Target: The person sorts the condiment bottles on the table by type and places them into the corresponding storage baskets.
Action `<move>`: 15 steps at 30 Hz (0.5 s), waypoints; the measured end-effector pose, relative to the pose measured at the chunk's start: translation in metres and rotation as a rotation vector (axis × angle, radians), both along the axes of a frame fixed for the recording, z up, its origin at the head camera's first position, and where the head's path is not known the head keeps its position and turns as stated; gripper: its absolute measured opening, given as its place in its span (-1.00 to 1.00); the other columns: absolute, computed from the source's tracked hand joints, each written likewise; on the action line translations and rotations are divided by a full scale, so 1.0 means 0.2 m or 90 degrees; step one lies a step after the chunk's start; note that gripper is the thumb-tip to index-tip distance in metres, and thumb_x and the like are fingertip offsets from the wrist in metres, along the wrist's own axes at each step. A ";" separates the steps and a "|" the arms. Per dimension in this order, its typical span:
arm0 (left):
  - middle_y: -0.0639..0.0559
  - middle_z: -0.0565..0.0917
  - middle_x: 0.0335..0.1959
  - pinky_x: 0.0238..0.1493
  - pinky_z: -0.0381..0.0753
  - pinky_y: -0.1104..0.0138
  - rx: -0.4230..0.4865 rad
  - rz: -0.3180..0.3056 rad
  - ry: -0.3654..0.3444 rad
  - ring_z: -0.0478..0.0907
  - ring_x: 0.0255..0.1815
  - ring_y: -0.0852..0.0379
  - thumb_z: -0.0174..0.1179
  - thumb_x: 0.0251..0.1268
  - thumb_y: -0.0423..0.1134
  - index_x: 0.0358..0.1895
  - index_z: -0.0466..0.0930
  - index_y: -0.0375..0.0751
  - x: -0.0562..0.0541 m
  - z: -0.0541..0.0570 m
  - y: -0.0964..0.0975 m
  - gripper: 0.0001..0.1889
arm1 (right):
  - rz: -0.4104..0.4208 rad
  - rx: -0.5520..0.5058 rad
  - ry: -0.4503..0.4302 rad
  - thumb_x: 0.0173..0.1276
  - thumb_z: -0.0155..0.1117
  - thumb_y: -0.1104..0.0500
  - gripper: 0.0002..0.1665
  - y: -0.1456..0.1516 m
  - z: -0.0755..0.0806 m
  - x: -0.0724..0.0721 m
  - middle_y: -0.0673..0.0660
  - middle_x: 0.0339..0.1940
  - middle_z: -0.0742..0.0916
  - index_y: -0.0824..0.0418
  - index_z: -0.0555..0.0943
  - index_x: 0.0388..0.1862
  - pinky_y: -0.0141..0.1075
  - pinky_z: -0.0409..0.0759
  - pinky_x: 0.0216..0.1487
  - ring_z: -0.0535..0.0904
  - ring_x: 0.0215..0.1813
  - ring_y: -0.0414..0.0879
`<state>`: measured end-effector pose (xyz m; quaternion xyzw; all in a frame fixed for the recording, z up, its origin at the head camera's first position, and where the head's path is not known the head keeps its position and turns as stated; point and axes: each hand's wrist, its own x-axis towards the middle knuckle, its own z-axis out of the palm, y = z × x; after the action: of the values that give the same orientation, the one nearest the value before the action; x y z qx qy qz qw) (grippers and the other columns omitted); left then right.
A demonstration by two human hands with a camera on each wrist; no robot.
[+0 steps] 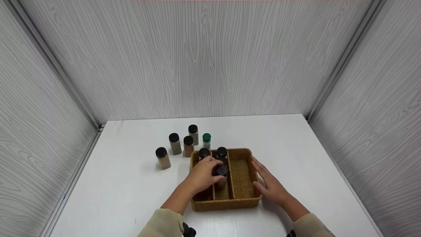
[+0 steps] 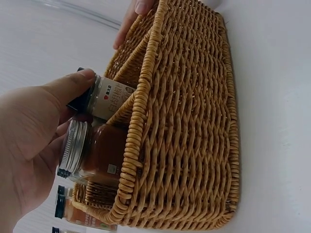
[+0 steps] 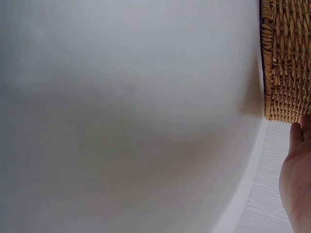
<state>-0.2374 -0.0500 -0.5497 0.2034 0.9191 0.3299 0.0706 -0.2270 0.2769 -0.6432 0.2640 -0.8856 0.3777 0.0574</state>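
A wicker basket (image 1: 227, 204) with three compartments stands on the table. My left hand (image 1: 202, 176) reaches over its left part and grips a black-capped spice jar (image 1: 222, 171) in the middle compartment. That labelled jar (image 2: 108, 97) leans in the left wrist view, its lower part hidden by the basket wall. Beside it, under my palm, is a jar of reddish-brown powder with a silver-sided lid (image 2: 73, 145). Two more black lids show at the back of the left and middle compartments. My right hand (image 1: 271, 186) rests against the basket's right side, fingers extended along the rim.
Behind the basket stands a green-capped bottle (image 1: 206, 140). Several black-capped jars are grouped to the back left, the nearest a beige-filled jar (image 1: 163, 160). Grey wood-grain panels (image 1: 210, 65) enclose the white table (image 1: 115, 184) at the back and both sides.
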 end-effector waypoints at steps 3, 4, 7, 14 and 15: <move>-0.09 0.60 0.36 0.43 0.68 0.01 0.006 -0.004 0.001 0.63 0.38 -0.07 0.51 0.41 -0.04 0.46 0.60 -0.11 0.00 0.00 0.00 -0.38 | -0.005 0.002 -0.003 0.58 0.32 0.23 -0.05 0.00 0.00 0.00 0.12 0.85 0.20 0.16 0.11 0.82 -0.67 -0.11 0.66 0.10 0.82 0.06; -0.09 0.59 0.37 0.44 0.67 0.00 0.007 -0.006 0.003 0.62 0.39 -0.08 0.51 0.41 -0.05 0.47 0.60 -0.12 0.01 0.00 0.00 -0.37 | -0.006 0.003 0.000 0.58 0.32 0.23 -0.05 0.00 0.00 0.00 0.13 0.85 0.21 0.16 0.11 0.81 -0.67 -0.11 0.66 0.12 0.81 0.08; -0.06 0.58 0.39 0.48 0.65 -0.01 0.003 -0.008 0.007 0.61 0.42 -0.08 0.50 0.42 -0.04 0.50 0.57 -0.10 0.01 0.01 -0.01 -0.35 | -0.005 0.003 0.002 0.57 0.32 0.24 -0.05 0.00 0.00 0.00 0.13 0.85 0.21 0.18 0.12 0.81 -0.66 -0.11 0.66 0.14 0.80 0.14; -0.02 0.58 0.40 0.42 0.68 -0.03 0.018 -0.004 0.004 0.63 0.37 -0.03 0.41 0.49 0.07 0.49 0.57 0.00 0.02 0.04 -0.05 -0.40 | 0.006 0.000 0.015 0.55 0.32 0.27 -0.05 -0.01 0.01 0.00 0.16 0.84 0.21 0.23 0.12 0.80 -0.62 -0.10 0.67 0.16 0.79 0.20; -0.01 0.58 0.40 0.40 0.69 -0.03 0.029 -0.005 0.000 0.64 0.35 -0.03 0.40 0.50 0.08 0.49 0.57 0.01 0.02 0.05 -0.06 -0.41 | 0.005 -0.001 0.016 0.55 0.32 0.27 -0.05 -0.01 0.00 0.00 0.17 0.84 0.22 0.23 0.13 0.80 -0.62 -0.10 0.67 0.16 0.79 0.21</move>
<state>-0.2335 -0.0626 -0.5406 0.2088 0.9107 0.3501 0.0674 -0.2267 0.2758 -0.6423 0.2723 -0.8835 0.3752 0.0676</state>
